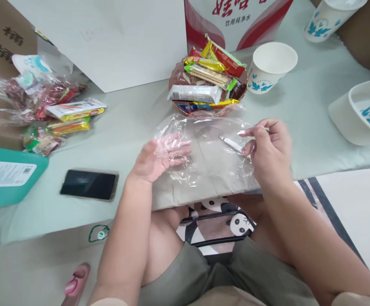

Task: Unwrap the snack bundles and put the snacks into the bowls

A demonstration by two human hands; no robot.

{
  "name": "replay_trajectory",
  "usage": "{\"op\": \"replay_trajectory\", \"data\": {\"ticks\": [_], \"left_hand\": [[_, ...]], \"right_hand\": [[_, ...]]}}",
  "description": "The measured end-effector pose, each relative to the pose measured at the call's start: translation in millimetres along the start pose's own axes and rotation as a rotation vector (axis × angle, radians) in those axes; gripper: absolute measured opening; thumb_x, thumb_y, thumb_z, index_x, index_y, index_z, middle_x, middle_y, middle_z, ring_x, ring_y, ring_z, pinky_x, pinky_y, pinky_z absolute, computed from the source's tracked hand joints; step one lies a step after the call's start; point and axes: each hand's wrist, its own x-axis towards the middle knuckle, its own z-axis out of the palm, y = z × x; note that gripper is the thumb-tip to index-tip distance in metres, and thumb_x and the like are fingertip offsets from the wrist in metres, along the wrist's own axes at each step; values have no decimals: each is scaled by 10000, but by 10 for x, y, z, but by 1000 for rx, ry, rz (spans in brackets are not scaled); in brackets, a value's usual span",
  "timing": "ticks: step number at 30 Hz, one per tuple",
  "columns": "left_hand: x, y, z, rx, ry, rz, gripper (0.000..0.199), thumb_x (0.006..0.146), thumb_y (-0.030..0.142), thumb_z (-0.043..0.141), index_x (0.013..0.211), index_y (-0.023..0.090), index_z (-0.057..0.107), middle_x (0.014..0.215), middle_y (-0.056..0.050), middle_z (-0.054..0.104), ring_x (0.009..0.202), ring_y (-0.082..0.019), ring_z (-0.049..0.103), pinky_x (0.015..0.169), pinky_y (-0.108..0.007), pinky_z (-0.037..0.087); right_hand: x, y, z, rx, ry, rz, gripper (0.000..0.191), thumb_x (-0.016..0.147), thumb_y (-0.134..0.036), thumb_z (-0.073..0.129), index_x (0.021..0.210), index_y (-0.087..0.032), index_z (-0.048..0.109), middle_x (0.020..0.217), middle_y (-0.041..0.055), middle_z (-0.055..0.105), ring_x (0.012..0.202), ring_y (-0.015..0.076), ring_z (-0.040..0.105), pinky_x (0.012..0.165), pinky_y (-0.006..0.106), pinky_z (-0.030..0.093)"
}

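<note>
A clear plastic bag [207,148] spreads between my two hands above the table's front edge. My left hand [164,157] is inside or behind its left part, fingers spread under the film. My right hand [268,148] pinches the bag's right side between thumb and fingers. A small white strip [231,144] with a thin dark loop at its end reaches from my right fingertips across the film; whether it lies in or on the bag I cannot tell. Just beyond the bag stands a basket [174,103] heaped with wrapped snacks [210,74].
A black phone [89,184] lies left of my left arm, near a green container [9,178]. Wrapped snacks [76,109] are piled at the back left. Paper cups [263,80] and a white tub [347,114] stand to the right. A white box [124,38] blocks the back.
</note>
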Motion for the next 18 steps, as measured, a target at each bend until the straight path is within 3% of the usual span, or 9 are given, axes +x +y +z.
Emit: {"op": "replay_trajectory", "data": {"ticks": [2,4,7,12,18], "left_hand": [[-6,-22,40,78,53,-33,529,611,390,865,1052,145,709,1065,-131,792,926,-276,781,791,-357,631],[12,-36,83,119,229,-11,280,659,256,767,896,128,690,888,-101,782,741,-203,760,663,-281,602],[58,-36,114,143,451,96,132,714,236,650,801,136,655,678,-43,702,488,-111,622,438,-185,444],[91,-3,49,122,481,160,178,783,300,611,736,138,669,513,7,543,351,-47,379,334,-158,217],[38,54,-81,-48,434,278,309,749,305,560,470,180,507,383,35,293,316,-62,264,335,-184,212]], "right_hand": [[-16,19,-12,-30,-17,-10,178,951,-332,658,875,-255,516,843,-25,715,405,59,518,406,243,398],[-40,36,-24,-55,-19,-27,145,952,-293,639,872,-251,526,881,-13,724,399,56,503,397,250,387],[-55,55,-51,-58,33,-34,107,942,-270,633,882,-253,546,933,7,728,393,52,434,364,261,334],[-14,88,-126,-40,95,-23,142,922,-364,689,985,-277,596,1049,42,713,454,69,404,367,282,344],[62,190,-214,-115,86,-60,266,862,-448,780,1005,-291,620,811,17,611,484,108,430,365,299,336]]}}
